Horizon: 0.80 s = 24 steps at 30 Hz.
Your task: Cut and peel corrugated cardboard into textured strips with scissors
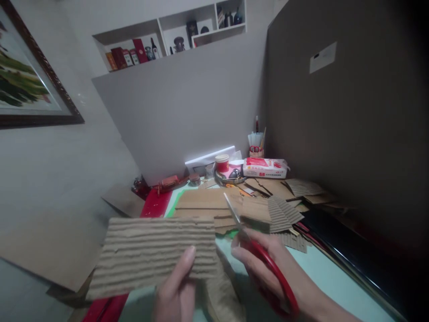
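Note:
A corrugated cardboard piece [150,250] with its ridges facing up is held by my left hand [179,281], the thumb pressed on its lower right part. My right hand [268,259] grips red-handled scissors [276,273] to the right of that piece. The scissor blades point up and away, close to the cardboard's right edge and apart from it. Below, between my hands, lies a curved brown piece [223,290], partly hidden by the held cardboard.
Flat cardboard pieces [201,199] and ridged scraps [284,214] cover the table's middle and right. Farther back are a red-and-white cup [222,163], a tissue pack [265,167] and a pen holder [256,147]. A black glossy object [348,241] lies along the right side.

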Available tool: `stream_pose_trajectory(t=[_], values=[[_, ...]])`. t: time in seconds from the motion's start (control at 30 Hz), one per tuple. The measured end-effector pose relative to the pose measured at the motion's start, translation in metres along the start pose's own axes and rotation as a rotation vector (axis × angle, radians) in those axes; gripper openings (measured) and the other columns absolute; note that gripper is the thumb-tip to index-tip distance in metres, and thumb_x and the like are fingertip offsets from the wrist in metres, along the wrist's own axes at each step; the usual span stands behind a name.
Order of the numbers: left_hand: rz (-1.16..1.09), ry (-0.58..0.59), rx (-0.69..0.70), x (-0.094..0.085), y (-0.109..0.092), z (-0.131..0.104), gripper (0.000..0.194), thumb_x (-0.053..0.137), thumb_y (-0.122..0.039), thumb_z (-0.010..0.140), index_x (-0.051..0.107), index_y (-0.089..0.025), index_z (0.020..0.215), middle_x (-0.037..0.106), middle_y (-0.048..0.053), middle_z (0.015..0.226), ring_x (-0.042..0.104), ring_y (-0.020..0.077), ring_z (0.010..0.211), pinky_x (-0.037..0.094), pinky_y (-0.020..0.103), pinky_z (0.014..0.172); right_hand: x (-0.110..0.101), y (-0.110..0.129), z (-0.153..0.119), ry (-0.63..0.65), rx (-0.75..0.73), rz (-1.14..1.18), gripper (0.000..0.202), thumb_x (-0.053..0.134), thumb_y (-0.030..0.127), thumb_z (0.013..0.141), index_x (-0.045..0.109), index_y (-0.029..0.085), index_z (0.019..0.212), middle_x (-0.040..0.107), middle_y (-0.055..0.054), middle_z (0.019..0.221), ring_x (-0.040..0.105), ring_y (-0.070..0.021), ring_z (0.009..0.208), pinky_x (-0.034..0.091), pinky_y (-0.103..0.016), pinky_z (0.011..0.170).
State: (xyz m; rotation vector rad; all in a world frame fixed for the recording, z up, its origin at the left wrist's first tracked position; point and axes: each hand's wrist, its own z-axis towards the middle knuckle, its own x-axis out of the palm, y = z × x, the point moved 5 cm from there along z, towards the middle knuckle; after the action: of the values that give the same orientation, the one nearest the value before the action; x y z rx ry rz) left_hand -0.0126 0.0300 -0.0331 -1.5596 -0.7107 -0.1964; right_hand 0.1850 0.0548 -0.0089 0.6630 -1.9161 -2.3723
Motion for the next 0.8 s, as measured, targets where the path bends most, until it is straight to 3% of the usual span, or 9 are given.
stream_pose_trajectory(t=[0.03,0.13,0.23,0.33,0.47,0.67,0.8], values=[[-0.104,0.036,-0.067,0.007,-0.003,0.002,0.035,0.088,-0.011,0.071,0.083,-0.022,0.104,0.083,0.002,0.117,0.066,0.0313,0.132,0.055,0.04,0.112,-0.004,0.0,0.001,-0.019,-0.029,-0.057,0.033,0.059,0.053,0.098,0.058,0.022,0.089,0.054,0.004,0.064,0.047,-0.0136,0.055,0.038,-0.024,0.05],[-0.195,-0.05,-0.191,0.006,-0.011,0.009,0.037,0.086,0.0,0.066,0.082,-0.011,0.101,0.085,0.009,0.102,0.079,0.0291,0.106,0.066,0.031,0.09,-0.011,0.005,0.002,-0.089,-0.152,-0.203,0.023,0.058,0.043,0.098,0.059,0.021,0.095,0.059,0.002,0.068,0.053,-0.0159,0.059,0.045,-0.027,0.058],[-0.14,-0.132,-0.144,-0.006,-0.023,0.012,0.043,0.083,0.006,0.062,0.081,-0.01,0.101,0.085,0.009,0.091,0.082,0.027,0.087,0.069,0.027,0.074,-0.012,0.013,-0.001,-0.089,-0.266,-0.278,0.017,0.054,0.037,0.1,0.059,0.022,0.094,0.067,-0.003,0.08,0.062,-0.0191,0.068,0.051,-0.03,0.065],[-0.062,-0.093,-0.077,-0.014,-0.031,0.011,0.046,0.089,0.003,0.056,0.081,-0.014,0.098,0.085,0.006,0.09,0.082,0.0293,0.086,0.07,0.033,0.078,-0.012,0.016,-0.005,-0.052,-0.238,-0.287,0.016,0.057,0.037,0.098,0.062,0.025,0.107,0.072,-0.006,0.1,0.068,-0.0235,0.086,0.056,-0.033,0.077],[0.004,-0.059,-0.096,-0.018,-0.033,0.005,0.04,0.098,-0.008,0.049,0.08,-0.016,0.084,0.085,0.007,0.085,0.081,0.0371,0.095,0.068,0.043,0.087,-0.013,0.014,-0.008,0.076,-0.07,-0.227,0.018,0.065,0.043,0.091,0.065,0.028,0.101,0.071,-0.002,0.084,0.064,-0.0222,0.07,0.055,-0.032,0.065],[0.049,-0.042,-0.044,-0.015,-0.035,-0.002,0.065,0.099,-0.014,0.051,0.079,-0.018,0.113,0.084,0.007,0.088,0.076,0.0438,0.11,0.063,0.052,0.097,-0.011,0.016,-0.014,0.269,0.031,-0.036,0.035,0.073,0.057,0.086,0.067,0.026,0.102,0.072,-0.004,0.089,0.062,-0.0217,0.075,0.052,-0.03,0.066],[0.06,-0.035,-0.062,-0.014,-0.033,-0.005,0.062,0.098,-0.017,0.055,0.079,-0.017,0.114,0.084,0.008,0.098,0.075,0.0437,0.112,0.064,0.051,0.098,-0.001,0.02,-0.014,0.359,0.077,-0.015,0.038,0.074,0.061,0.081,0.061,0.026,0.089,0.065,-0.001,0.08,0.052,-0.0187,0.067,0.044,-0.03,0.061]])
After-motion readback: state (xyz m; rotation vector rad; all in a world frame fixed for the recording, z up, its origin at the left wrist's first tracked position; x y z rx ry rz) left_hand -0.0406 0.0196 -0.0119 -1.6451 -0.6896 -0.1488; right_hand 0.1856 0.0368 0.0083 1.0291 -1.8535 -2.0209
